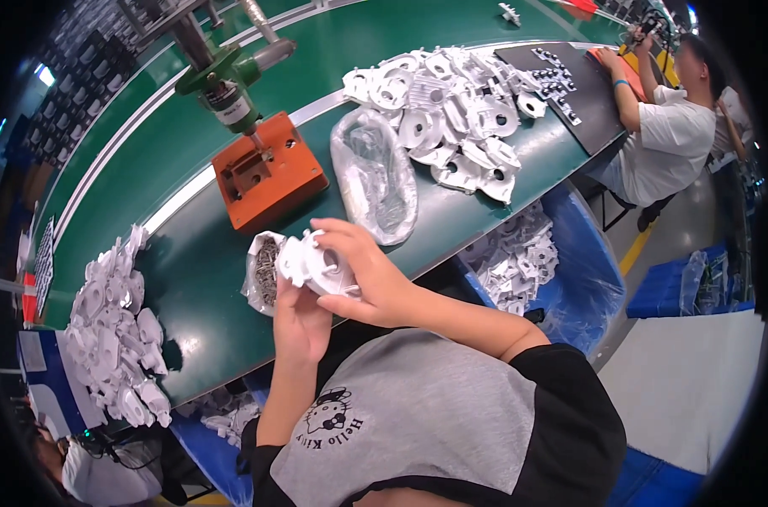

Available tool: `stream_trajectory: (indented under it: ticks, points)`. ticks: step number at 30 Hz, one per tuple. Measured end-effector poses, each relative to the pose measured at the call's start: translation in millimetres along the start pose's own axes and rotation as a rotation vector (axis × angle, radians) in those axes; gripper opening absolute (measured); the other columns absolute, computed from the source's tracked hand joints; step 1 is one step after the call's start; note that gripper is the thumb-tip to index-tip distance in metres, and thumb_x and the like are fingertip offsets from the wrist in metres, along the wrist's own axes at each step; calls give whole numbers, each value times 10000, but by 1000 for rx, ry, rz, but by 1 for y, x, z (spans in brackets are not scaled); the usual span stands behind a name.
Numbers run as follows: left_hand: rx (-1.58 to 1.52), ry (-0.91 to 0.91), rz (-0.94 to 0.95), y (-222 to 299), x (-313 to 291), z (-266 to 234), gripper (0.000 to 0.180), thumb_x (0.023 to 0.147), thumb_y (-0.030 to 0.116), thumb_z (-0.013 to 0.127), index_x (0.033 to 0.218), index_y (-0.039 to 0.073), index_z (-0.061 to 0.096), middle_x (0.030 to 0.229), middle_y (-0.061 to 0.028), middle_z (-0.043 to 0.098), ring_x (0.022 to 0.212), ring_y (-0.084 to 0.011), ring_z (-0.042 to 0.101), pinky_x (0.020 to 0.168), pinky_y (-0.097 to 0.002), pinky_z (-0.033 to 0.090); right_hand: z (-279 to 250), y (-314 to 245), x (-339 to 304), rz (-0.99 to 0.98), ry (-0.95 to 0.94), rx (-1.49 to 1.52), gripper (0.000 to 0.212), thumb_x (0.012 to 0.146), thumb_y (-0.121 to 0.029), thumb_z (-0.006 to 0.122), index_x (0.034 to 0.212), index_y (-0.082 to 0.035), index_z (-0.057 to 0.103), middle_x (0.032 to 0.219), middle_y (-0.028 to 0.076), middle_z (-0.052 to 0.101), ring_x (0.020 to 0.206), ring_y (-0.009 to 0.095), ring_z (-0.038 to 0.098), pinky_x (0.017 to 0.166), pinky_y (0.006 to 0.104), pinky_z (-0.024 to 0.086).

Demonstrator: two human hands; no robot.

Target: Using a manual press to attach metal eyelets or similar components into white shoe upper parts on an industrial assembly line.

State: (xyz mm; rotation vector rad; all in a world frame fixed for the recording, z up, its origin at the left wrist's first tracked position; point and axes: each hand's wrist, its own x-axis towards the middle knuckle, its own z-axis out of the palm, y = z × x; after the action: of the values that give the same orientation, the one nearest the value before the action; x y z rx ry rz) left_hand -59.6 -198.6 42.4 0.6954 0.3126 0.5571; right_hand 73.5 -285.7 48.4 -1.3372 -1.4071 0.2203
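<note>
The right hand [374, 281] pinches a white part [325, 264] between thumb and curved fingers, while the left hand [303, 323] grips it from below, its fingertips partly hidden; the part is held up over the green bench [215, 317], just beside an open bag of small metal pieces [266, 269], near the orange block [266, 193]

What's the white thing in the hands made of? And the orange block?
The white part: probably hard plastic, smooth, with thin, molded-looking edges. The orange block: maybe plastic or painted metal; its even color and soft sheen leave that open.
</note>
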Motion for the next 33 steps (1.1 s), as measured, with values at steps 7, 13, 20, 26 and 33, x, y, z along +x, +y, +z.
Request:
stream_trajectory:
  ticks: [7,13,20,26,33]
  points:
    - [358,77,270,-11,-3,6,548,921,70,529,1358,27,202,1371,-201,366,1275,-249,402,1057,-385,338,9,3,-3,29,-82,-46,838,827,-470,628,1418,-22,239,1478,251,157,1297,427,272,1056,480,272]
    - [874,228,490,29,16,-12,212,911,41,573,1000,9,383,947,-102,563,813,-103,571,673,-214,447,-13,20,4,158,77,164,596,859,-220,608,1369,-22,372,1357,142,438,1203,261,455,981,369,367]
    - [1791,270,742,87,89,-28,142,812,76,637,911,17,554,763,-111,616,692,-268,633,630,-355,489,-45,106,16,270,119,-344,260,809,-48,565,1060,11,595,1098,164,597,1004,341,577,890,388,445]
    - [2176,73,978,79,151,-53,185,827,170,631,929,64,519,873,-150,619,777,-346,614,659,-436,484,-17,109,5,190,-45,-649,349,804,-252,663,1107,-84,621,1157,188,543,1166,454,461,1015,511,344]
    - [2122,28,755,78,163,-51,227,833,190,629,958,38,515,992,-177,621,961,-362,609,823,-433,493,-18,111,5,213,254,-363,352,780,-141,647,1099,-26,556,1179,205,486,1097,370,481,928,392,409]
